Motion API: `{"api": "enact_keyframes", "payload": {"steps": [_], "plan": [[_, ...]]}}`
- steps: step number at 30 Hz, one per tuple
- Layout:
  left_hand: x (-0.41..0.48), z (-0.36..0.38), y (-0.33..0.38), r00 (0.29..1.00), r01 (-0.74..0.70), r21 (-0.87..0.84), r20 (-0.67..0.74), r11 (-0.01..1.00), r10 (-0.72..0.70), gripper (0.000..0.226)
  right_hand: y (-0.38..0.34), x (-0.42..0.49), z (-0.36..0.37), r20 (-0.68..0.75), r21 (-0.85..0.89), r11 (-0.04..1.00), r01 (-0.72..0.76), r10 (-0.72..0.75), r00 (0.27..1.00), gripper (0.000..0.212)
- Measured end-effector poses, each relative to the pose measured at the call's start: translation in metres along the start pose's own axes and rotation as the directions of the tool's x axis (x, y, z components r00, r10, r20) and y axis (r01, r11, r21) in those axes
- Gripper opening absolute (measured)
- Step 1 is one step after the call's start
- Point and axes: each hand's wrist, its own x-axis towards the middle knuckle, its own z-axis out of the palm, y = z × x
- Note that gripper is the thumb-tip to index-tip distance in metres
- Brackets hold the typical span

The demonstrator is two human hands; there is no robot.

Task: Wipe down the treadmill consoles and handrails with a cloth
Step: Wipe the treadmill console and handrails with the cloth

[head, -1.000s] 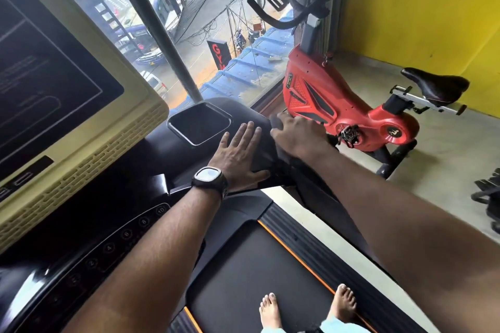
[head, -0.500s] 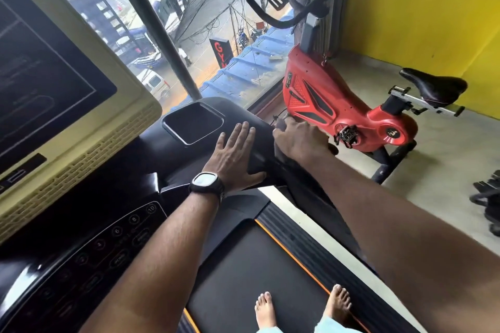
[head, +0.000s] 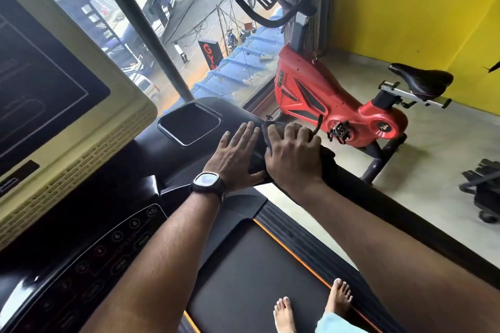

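beside the gym window [head: 189, 21], the left hand [head: 235, 159] lies flat, fingers straight, on the console [head: 173, 159]; the right hand [head: 293, 157] grips the dark cloth [head: 328, 161] atop the handrail [head: 378, 205]. firm, overlapping strokes would serve best.

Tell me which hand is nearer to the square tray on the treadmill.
Left. The left hand lies flat just beside the tray; the right hand grips the cloth farther right.

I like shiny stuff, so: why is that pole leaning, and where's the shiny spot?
Head view: the wide lens bends things, so the window post leans; daylight puts white glare on the console, lower left; the dark cloth under the right hand barely stands out.
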Motion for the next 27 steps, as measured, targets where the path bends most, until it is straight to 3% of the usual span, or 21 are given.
{"api": "enact_keyframes", "payload": {"steps": [2,5,6,8,10,12,16,18,20,22,24,27], "plan": [[0.0,0.0,0.0,1.0,-0.007,0.002,0.002,1.0,0.007,0.11,0.008,0.018,-0.004,0.004,0.067,0.998,0.018,-0.019,1.0,0.049],[-0.001,-0.004,0.002,1.0,-0.025,-0.014,0.008,1.0,0.025,0.109,0.022,0.047,-0.015,0.163,0.276,0.95,-0.143,0.1,0.982,0.051],[-0.002,-0.005,0.003,1.0,-0.027,-0.024,0.0,0.999,0.027,0.109,0.02,0.043,-0.013,0.155,0.264,0.948,-0.178,0.14,0.978,0.052],[-0.002,-0.006,0.002,0.999,-0.046,-0.034,-0.019,0.998,0.045,0.108,0.006,0.02,-0.007,0.004,0.123,0.979,-0.16,0.161,0.987,0.051],[-0.001,-0.002,0.001,0.997,-0.066,-0.045,-0.044,0.997,0.064,0.109,-0.004,-0.006,0.003,-0.071,0.011,0.996,-0.094,0.094,0.993,0.051],[-0.001,0.003,0.0,0.996,-0.076,-0.043,-0.057,0.996,0.074,0.108,-0.001,-0.005,0.007,-0.1,0.037,0.999,-0.023,0.026,0.995,0.053],[-0.001,0.001,-0.001,0.993,-0.103,-0.03,-0.059,0.994,0.101,0.106,0.018,0.028,-0.007,0.106,0.298,0.938,-0.178,0.153,0.983,0.056],[-0.002,0.001,0.0,0.992,-0.109,-0.039,-0.061,0.993,0.107,0.106,0.008,0.017,-0.005,0.056,0.219,0.95,-0.223,0.216,0.975,0.054],[-0.001,0.004,0.0,0.992,-0.108,-0.04,-0.074,0.993,0.105,0.107,-0.004,-0.004,0.003,-0.081,0.059,0.985,-0.16,0.164,0.983,0.05],[0.0,0.005,0.0,0.992,-0.102,-0.035,-0.082,0.994,0.099,0.107,-0.002,-0.01,0.005,-0.106,0.017,0.998,-0.068,0.07,0.992,0.049],[-0.001,0.003,0.0,0.992,-0.105,-0.03,-0.073,0.994,0.102,0.105,0.011,0.009,-0.004,-0.028,0.156,0.985,-0.068,0.073,0.997,0.048],[-0.002,-0.001,0.001,0.993,-0.108,-0.021,-0.058,0.994,0.107,0.103,0.028,0.033,-0.015,0.184,0.331,0.913,-0.237,0.184,0.966,0.052]]}}
